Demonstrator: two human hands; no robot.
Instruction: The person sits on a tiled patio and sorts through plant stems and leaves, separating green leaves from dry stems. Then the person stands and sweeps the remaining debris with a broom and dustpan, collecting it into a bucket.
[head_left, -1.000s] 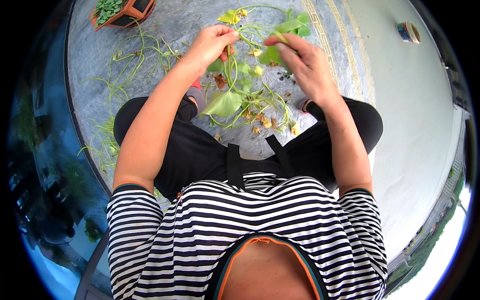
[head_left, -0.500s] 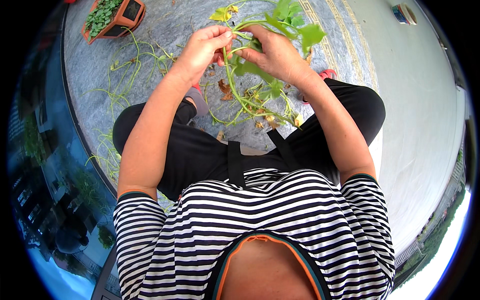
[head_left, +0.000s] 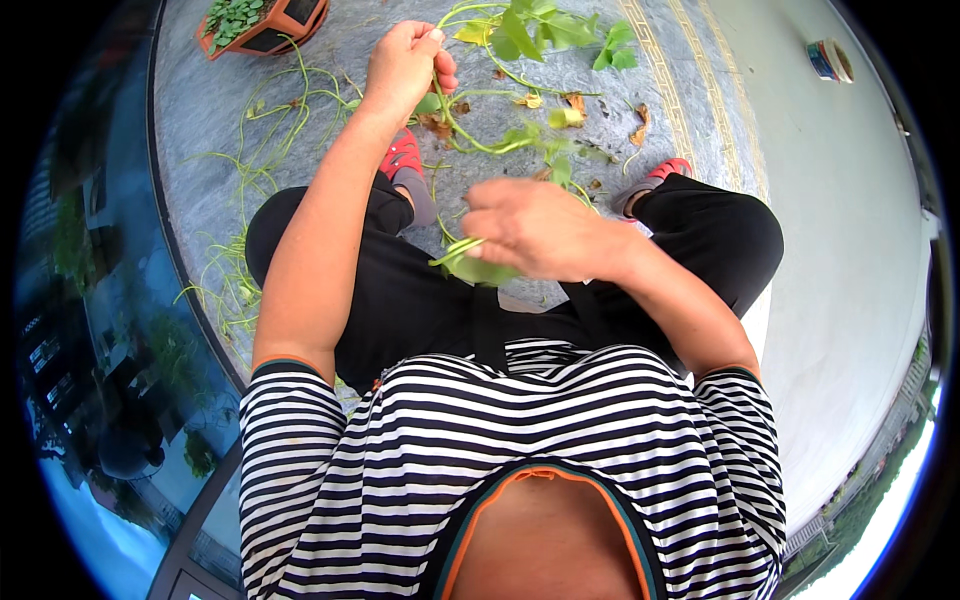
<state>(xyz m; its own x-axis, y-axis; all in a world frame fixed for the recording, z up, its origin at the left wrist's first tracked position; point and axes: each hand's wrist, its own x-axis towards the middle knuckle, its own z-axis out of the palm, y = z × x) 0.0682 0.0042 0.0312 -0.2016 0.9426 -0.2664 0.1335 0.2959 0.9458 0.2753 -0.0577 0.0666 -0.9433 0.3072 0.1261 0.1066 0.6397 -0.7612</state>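
My left hand (head_left: 408, 72) is raised over the stone floor, its fingers pinched on a long green vine (head_left: 462, 138). The vine bends down and to the right from the fingers, and broad leaves (head_left: 545, 30) spread beyond them at the top. Lower and closer to my lap, my right hand (head_left: 548, 228) is closed on a picked leaf (head_left: 480, 269). That leaf's pale green stalk pokes out to the left of the fingers. The right hand is slightly smeared by motion.
Dry brown leaves (head_left: 640, 125) and yellowed bits lie between my red shoes (head_left: 402, 155). Thin stripped stems (head_left: 285, 130) tangle on the floor at the left, below an orange planter (head_left: 285, 45) with small green plants. A small round tub (head_left: 830, 62) stands at the far right.
My right hand has come away from the left and down toward my lap with a leaf in it. My left hand has moved slightly up, still gripping the vine.
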